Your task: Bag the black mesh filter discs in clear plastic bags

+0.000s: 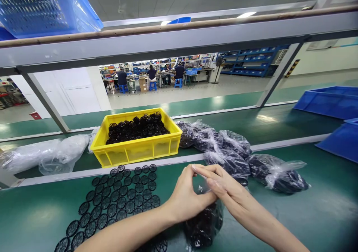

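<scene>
The left hand (188, 201) and the right hand (225, 183) are held together at the fingertips around the neck of a clear bag (203, 227) of black parts, over the counter (319, 214); whether it is gripped cannot be told. It is flanked on the left by black discs (112, 210). Just beyond, the way is crowded by tied bags (228, 164) and a filled yellow crate (140, 152).

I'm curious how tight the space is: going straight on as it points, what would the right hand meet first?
The left hand, which the right hand appears to be touching. Beyond it, the line seems to run toward the yellow crate, though depth is unclear.
</scene>
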### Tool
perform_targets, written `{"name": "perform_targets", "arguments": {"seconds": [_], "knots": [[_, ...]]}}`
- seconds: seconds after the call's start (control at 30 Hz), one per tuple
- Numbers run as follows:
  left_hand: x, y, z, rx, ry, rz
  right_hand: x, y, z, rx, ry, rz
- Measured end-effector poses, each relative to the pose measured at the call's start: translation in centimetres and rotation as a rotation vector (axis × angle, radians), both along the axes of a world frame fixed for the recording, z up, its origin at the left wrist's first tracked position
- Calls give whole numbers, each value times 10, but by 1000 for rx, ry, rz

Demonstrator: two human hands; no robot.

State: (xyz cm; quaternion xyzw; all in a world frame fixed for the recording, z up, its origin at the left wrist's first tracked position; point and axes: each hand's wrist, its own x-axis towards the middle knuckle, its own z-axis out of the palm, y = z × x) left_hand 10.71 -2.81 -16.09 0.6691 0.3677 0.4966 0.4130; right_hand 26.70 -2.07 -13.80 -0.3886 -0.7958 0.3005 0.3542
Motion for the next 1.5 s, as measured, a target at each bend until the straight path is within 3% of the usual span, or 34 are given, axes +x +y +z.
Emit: {"name": "perform_targets", "arguments": {"seconds": [0.17,0.27,0.47,0.6,0.7,0.83,0.9,1.0,1.07,1.23,1.37,1.5], "knots": [[5,3,0,-57,-74,114,-5,-1,-4,110,-4,-59],[-1,5,0,-30,-129,77,-4,-1,-7,46,73,-92],[-12,17,0,-306,-328,-514,5,2,-15,-122,175,-137],[-13,25,-3,-433,-363,-632,6,2,-18,-127,229,-143],[-15,28,-4,-524,-395,-569,9,0,-16,-49,221,5],[-18,28,-2,-629,-323,-406,17,-1,-15,256,-19,109],[-18,27,1,-606,-272,-320,19,0,-21,497,-201,58],[-15,26,1,-522,-203,-228,14,-1,-37,859,-465,-157],[-12,26,-4,-556,-227,-202,9,-1,-47,964,-564,-268],[-10,34,-17,-646,-291,-151,1,-3,-68,913,-526,-281],[-17,41,-20,-656,-277,-246,1,-7,-78,777,-451,-230],[-23,45,-25,-620,-256,-309,2,-12,-75,721,-378,-213]]}}
